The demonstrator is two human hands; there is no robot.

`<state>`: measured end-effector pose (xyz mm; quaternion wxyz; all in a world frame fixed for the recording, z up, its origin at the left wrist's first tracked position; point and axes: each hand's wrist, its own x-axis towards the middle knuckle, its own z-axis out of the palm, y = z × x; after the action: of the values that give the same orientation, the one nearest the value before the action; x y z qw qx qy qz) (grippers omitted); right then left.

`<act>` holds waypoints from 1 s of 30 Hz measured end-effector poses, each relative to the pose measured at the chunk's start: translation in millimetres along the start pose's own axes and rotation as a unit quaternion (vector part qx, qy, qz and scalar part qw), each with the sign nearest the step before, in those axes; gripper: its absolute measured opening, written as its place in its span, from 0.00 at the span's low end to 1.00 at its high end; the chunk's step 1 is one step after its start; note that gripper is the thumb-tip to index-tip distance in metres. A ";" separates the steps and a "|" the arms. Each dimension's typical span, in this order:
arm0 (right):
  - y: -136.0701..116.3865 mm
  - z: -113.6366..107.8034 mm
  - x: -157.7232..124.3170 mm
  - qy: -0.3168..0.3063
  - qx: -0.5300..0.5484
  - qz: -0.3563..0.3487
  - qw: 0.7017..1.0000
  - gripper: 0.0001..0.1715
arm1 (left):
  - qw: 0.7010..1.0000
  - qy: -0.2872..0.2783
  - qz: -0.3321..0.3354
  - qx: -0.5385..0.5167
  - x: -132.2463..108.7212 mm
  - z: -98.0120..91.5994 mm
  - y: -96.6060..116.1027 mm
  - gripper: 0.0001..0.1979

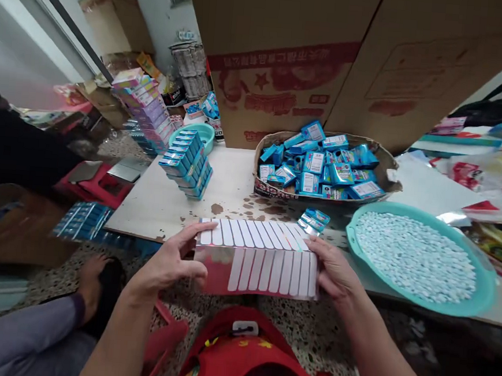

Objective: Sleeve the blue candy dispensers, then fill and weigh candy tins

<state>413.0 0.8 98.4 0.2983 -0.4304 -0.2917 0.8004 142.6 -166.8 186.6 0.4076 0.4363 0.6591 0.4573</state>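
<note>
The box (256,259) is between left hand (180,259) and right hand (334,270), at the near edge of the table (232,175). Behind it sits a tray (272,191) with packets (314,164) inside; behind that, a carton (283,51). Right stands a basin (487,293) of pellets (415,256); left, a stack (187,164) before a bowl (210,140).

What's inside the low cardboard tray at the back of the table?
The cardboard tray holds a jumbled heap of small blue packets, several with white labels. Whatever lies beneath the top ones is covered.
</note>
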 end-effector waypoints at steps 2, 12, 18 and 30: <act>22.1 4.8 -7.3 -0.012 0.006 0.004 1.000 0.16 | 0.992 0.050 0.016 0.111 -16.6 -3.8 -4.0 0.18; 97.2 10.7 -17.8 -0.028 -0.461 -0.298 0.835 0.28 | 0.988 0.111 -0.015 0.105 -17.4 1.3 -48.1 0.11; 112.2 42.2 42.1 -0.004 -0.534 -0.323 0.781 0.12 | 0.992 0.075 -0.101 0.007 64.6 5.6 -138.0 0.17; 161.8 107.4 174.4 0.061 -0.608 -0.286 0.738 0.26 | 0.989 0.006 -0.147 0.026 191.0 21.8 -195.6 0.11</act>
<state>204.9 -0.1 -59.2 0.2052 -0.4648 -0.8069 0.3015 68.6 -19.7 -32.6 0.4549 0.3426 0.7301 0.3776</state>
